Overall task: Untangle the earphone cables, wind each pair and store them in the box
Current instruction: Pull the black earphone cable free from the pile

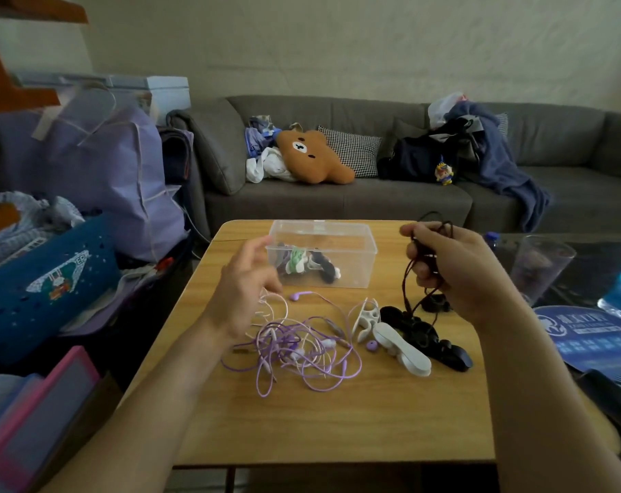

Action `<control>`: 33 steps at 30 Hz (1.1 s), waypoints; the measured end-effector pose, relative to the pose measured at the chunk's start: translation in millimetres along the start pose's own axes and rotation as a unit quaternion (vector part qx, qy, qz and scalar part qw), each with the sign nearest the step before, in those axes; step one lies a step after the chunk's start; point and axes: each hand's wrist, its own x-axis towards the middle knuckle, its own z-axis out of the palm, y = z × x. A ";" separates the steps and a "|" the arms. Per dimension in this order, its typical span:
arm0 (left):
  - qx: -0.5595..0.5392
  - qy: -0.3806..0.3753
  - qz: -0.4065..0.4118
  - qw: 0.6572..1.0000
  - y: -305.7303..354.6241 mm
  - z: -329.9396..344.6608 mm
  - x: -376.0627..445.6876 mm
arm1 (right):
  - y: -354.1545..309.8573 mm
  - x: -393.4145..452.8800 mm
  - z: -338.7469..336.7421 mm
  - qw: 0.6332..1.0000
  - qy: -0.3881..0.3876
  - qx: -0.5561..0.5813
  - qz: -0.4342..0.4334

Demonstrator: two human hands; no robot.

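A clear plastic box [355,240] stands at the far middle of the wooden table [337,421], with wound earphones inside, one green and white. My right hand [455,272] grips a bunch of dark red earphone cable [407,279], whose loops hang down to the table. My left hand [245,282] hovers blurred beside the box's left end, fingers loosely spread, holding nothing. Below it lies a tangle of purple and pink-white earphone cables [298,346]. White cable winders [401,346] and black cable winders [426,336] lie to the right of the tangle.
A grey sofa [337,201] with a bear cushion and clothes runs behind the table. A drinking glass [540,268] and a blue bottle stand on a dark side surface at right. Bags and a blue basket [49,279] crowd the floor at left.
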 end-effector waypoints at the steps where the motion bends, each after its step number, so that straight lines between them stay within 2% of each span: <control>1: 0.084 -0.051 0.056 0.994 3.5 0.4 -6.1 | -6.4 -4.3 1.3 0.999 -0.030 -0.014 -0.011; 3: 0.155 -0.104 0.131 0.974 6.0 10.0 -19.6 | -20.5 -13.6 1.8 0.995 -0.090 -0.035 -0.037; 7: 0.050 -0.139 0.145 0.978 10.2 44.3 -41.6 | -35.2 -26.8 10.0 0.972 -0.218 -0.061 -0.058; 10: -0.029 -0.142 0.116 0.983 12.9 57.7 -41.8 | -30.5 -27.6 20.8 0.966 -0.240 -0.073 -0.067; 12: -0.050 -0.172 0.111 0.977 14.4 57.8 -41.2 | -28.8 -27.3 22.9 0.968 -0.225 -0.090 -0.062; 14: -0.057 -0.172 0.104 0.978 15.8 53.1 -40.1 | -27.2 -26.8 19.8 0.972 -0.202 -0.109 -0.057; 20: -0.184 -0.058 0.043 0.980 15.4 29.4 -23.3 | -16.4 -12.7 -24.2 0.972 -0.058 -0.227 -0.013; 23: -0.260 -0.054 -0.010 0.964 12.7 14.2 -13.9 | -5.4 -9.2 -49.4 0.968 -0.009 -0.250 0.010; 26: -0.313 -0.062 -0.062 0.946 11.6 4.7 -7.1 | 4.8 -5.4 -57.1 0.962 0.040 -0.268 -0.029; 28: -0.279 -0.044 -0.064 0.957 7.4 3.5 -4.4 | 9.2 -2.1 -56.0 0.958 0.050 -0.277 -0.047; 30: -0.251 -0.006 -0.064 0.966 3.2 3.6 -2.5 | 11.9 0.9 -55.7 0.948 0.043 -0.313 -0.028; 33: -0.270 0.085 -0.090 0.955 -1.4 -2.9 2.5 | 11.9 0.8 -58.4 0.928 0.035 -0.371 0.023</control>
